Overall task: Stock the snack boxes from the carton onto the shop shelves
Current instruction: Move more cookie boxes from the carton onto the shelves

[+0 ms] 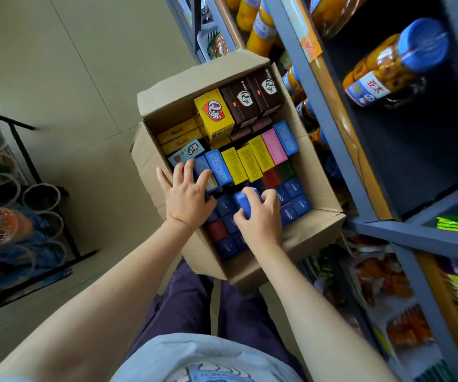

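Observation:
An open cardboard carton (316, 235) stands on the floor beside the shop shelves (332, 139), packed with several snack boxes in yellow, blue, pink, brown and red. My left hand (186, 191) lies inside the carton at its left wall, fingers spread over a blue box (203, 168) in the middle row. My right hand (260, 213) curls its fingers round a small blue box (245, 204) among the dark blue boxes near the carton's front. A tall yellow box (215, 114) and brown boxes (252, 97) stand at the far end.
The grey-blue shelf unit on the right holds jars of yellow fruit (387, 67) above and bagged snacks (382, 282) below. A black wire rack (21, 216) with cups stands at the left. Bare tiled floor (70, 78) lies between rack and carton.

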`<move>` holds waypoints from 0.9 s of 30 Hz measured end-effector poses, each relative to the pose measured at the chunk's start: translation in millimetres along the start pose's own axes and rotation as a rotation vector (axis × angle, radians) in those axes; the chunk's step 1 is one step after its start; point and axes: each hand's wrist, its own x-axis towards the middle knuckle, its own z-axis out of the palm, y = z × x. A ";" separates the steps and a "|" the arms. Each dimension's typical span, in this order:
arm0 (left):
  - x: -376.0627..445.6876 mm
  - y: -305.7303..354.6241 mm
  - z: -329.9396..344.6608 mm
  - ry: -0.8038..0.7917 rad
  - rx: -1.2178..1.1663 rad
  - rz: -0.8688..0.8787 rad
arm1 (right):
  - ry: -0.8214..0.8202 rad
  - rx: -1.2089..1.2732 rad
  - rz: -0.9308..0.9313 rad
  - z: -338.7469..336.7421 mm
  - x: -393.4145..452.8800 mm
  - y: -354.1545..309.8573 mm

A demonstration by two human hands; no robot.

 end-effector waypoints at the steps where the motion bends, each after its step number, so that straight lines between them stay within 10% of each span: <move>1: -1.0 3.6 -7.3 -0.057 -0.023 -0.024 | 0.036 0.055 0.004 -15.7 -3.6 -0.1; 8: -10.4 77.4 -122.3 -0.337 -1.035 0.093 | 0.180 0.458 0.009 -174.7 -25.0 -9.4; 13: -18.9 132.6 -226.0 -0.519 -1.039 0.357 | 0.403 0.857 -0.027 -298.8 -48.3 -12.8; 18: -64.6 209.0 -314.0 -0.346 -1.142 0.530 | 0.665 1.189 -0.010 -375.5 -80.9 0.5; 27: -202.8 354.2 -389.0 -0.289 -1.687 0.495 | 0.648 1.065 -0.202 -455.0 -212.2 51.0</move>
